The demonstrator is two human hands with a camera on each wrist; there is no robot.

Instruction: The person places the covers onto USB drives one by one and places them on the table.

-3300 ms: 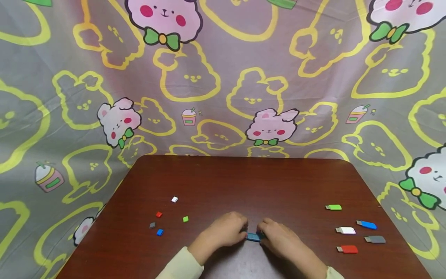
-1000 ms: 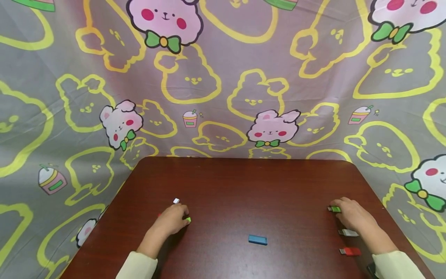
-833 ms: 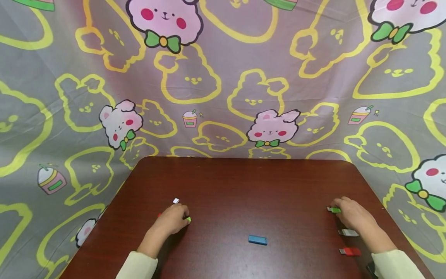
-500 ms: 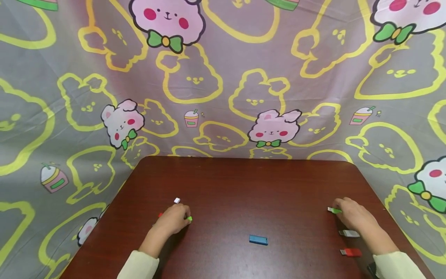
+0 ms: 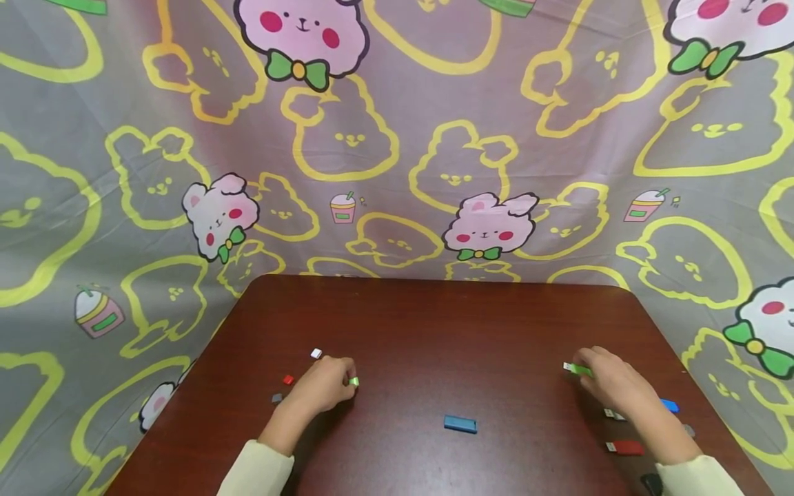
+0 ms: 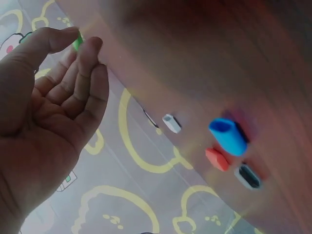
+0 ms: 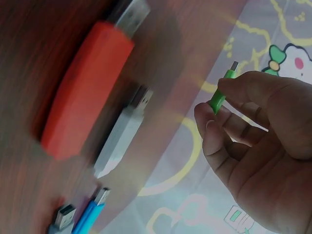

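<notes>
Both hands pinch something green in the head view: the left hand point(image 5: 319, 387) has a small green cap point(image 5: 354, 381) at its fingertips, and the right hand point(image 5: 613, 380) grips a green USB stick point(image 5: 580, 370) whose metal plug points toward the left. They are well apart over a dark brown table point(image 5: 403, 331). Between them, nearer the person, lies a dark blue stick point(image 5: 460, 424). A white cap point(image 5: 316, 353), a red cap point(image 5: 288, 379) and a grey cap point(image 5: 276, 398) lie near the left hand. About the right forearm point(image 5: 665, 432) are a red stick point(image 5: 625, 448) and, partly hidden, a white stick point(image 5: 614, 415), a bright blue stick point(image 5: 670, 406) and a grey stick point(image 5: 690, 431). Patterned cloth point(image 5: 384, 193) hangs behind.

From the left wrist, thumb and forefinger meet on the green cap, only a sliver of it showing; the other fingers bend loosely. Near the red and grey caps lies a blue cap point(image 6: 228, 137) (out of sight in the head view), its hollow end visible.

From the right wrist, thumb and forefinger pinch the green USB stick, its plug jutting free. The red stick looms closest, slightly blurred, with the white one beside it; the bright blue and grey ones lie side by side, cut off by the lower edge.
</notes>
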